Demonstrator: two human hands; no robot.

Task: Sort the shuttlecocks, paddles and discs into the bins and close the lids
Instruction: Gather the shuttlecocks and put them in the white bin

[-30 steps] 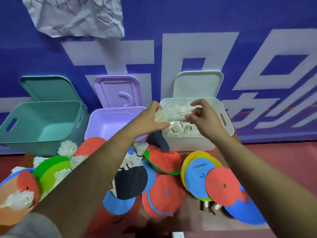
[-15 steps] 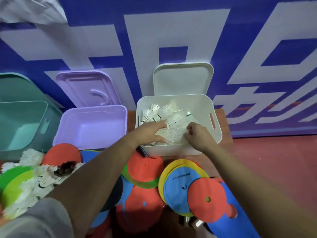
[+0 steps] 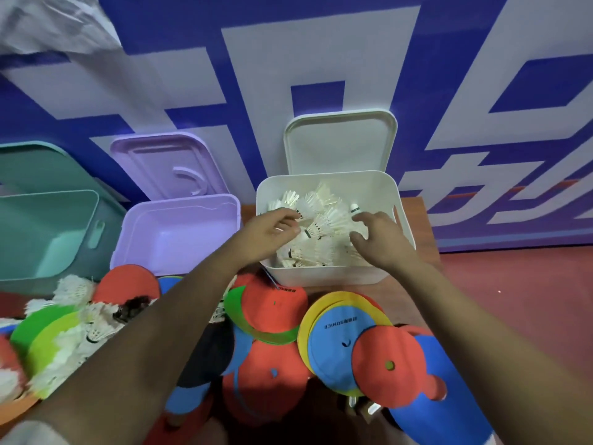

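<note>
Both of my hands are inside the white bin [image 3: 324, 277], which holds several white shuttlecocks [image 3: 324, 226]. My left hand [image 3: 269, 232] rests on the pile at the bin's left side, fingers loosely curled. Over the right side, my right hand [image 3: 378, 242] hovers with fingers spread and touches the feathers. The purple bin [image 3: 179, 200] and the teal bin [image 3: 48, 226] stand to the left, both with nothing visible inside. Loose shuttlecocks [image 3: 77, 329] lie at lower left among green discs. Coloured discs [image 3: 388, 364] and a black paddle [image 3: 205, 358] lie in front of the bins.
Three lids lean upright against the blue banner wall behind their bins: white lid [image 3: 340, 142], purple lid [image 3: 167, 165], teal lid [image 3: 32, 165]. Crumpled paper [image 3: 54, 24] hangs at top left. Red floor [image 3: 513, 284] stretches to the right.
My hands carried a bunch of shuttlecocks down into the white bin and have loosened over it. The view has shifted right and closer to the bin.
</note>
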